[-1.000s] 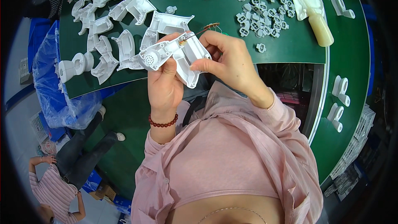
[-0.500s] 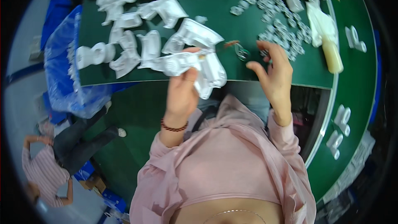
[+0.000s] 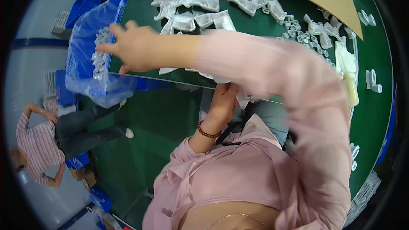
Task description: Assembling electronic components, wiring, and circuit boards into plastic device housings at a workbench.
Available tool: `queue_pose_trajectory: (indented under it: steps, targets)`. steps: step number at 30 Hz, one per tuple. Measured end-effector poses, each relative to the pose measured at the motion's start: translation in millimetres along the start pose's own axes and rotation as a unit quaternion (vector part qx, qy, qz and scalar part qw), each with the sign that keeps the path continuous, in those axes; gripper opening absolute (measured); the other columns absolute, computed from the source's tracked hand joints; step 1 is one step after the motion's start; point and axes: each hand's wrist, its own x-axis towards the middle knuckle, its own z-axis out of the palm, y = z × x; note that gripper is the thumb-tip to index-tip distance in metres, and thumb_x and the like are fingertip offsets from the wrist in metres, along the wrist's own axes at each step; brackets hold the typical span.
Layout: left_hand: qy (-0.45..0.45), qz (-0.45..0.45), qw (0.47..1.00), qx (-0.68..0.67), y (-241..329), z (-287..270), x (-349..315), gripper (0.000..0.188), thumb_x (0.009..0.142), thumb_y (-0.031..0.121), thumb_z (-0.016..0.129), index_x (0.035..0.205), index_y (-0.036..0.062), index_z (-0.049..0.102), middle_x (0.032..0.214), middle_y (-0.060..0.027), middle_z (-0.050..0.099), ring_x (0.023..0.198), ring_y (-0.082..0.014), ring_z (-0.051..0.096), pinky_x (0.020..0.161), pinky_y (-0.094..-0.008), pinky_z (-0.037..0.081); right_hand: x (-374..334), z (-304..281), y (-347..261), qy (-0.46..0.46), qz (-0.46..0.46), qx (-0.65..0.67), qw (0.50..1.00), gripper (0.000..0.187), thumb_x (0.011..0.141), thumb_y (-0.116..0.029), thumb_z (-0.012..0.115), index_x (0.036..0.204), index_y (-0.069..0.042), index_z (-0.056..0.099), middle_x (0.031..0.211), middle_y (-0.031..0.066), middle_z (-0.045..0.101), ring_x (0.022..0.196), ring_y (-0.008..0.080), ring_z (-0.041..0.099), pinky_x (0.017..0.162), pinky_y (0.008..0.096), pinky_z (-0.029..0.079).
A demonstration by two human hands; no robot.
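White plastic part (image 3: 243, 98) sits at the bench's (image 3: 255, 30) near edge, pinched in the left hand (image 3: 223, 96) (grip mostly hidden). Right hand (image 3: 132, 51), fingers spread and holding nothing, reaches across to the clear bag (image 3: 91, 59) off the left edge.

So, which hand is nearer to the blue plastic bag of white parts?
The right. The right hand reaches across to the bag, its fingers at the opening. The left hand stays apart below the table edge, near the body.

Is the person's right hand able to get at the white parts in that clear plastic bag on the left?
Probably yes: the right hand already hovers at the open bag, with nothing between it and the white parts.
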Motion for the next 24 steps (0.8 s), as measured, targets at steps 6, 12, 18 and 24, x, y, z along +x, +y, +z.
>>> queue_pose_trajectory:
  steps: [6,12,18,24]
  targets:
    - [-0.131,0.128,0.980,0.077,-8.1,-25.6,-6.6,0.039,0.100,0.004,0.052,0.138,-0.0005,0.047,0.135,-0.0106,0.055,0.122,-0.0227,0.053,0.105,-0.0367,0.042,95.2,141.2,12.7,0.077,0.078,0.009,0.994,0.023,0.074,-0.014,0.063,0.089,-0.001,0.075,0.106,0.0207,0.064,0.097,0.0383,0.058,0.074,0.0499,0.051]
    - [-0.159,0.104,0.954,-0.232,-25.1,-36.8,-2.9,0.036,0.102,0.006,0.051,0.137,0.0024,0.048,0.133,-0.0077,0.054,0.118,-0.0174,0.054,0.103,-0.0320,0.042,62.8,56.6,50.1,0.172,-0.118,-0.119,0.971,0.016,0.071,-0.020,0.067,0.074,-0.006,0.075,0.087,0.0148,0.069,0.092,0.0331,0.064,0.077,0.0456,0.052]
    - [-0.028,-0.001,0.962,-0.273,3.4,-4.9,10.8,0.035,0.103,0.003,0.047,0.138,0.0013,0.047,0.135,-0.0094,0.053,0.122,-0.0185,0.052,0.105,-0.0357,0.042,-310.9,-217.1,51.6,0.292,0.183,-0.398,0.851,0.019,0.078,-0.013,0.065,0.094,-0.006,0.070,0.104,0.0143,0.069,0.098,0.0272,0.063,0.092,0.0402,0.048]
    - [-0.067,-0.044,0.956,-0.284,11.2,9.3,23.9,0.035,0.103,0.004,0.048,0.138,0.0030,0.047,0.129,-0.0062,0.056,0.117,-0.0157,0.054,0.100,-0.0326,0.045,-680.1,-225.9,68.0,0.187,0.504,-0.510,0.672,0.019,0.076,-0.010,0.068,0.095,-0.004,0.069,0.102,0.0150,0.069,0.096,0.0364,0.063,0.088,0.0464,0.047]
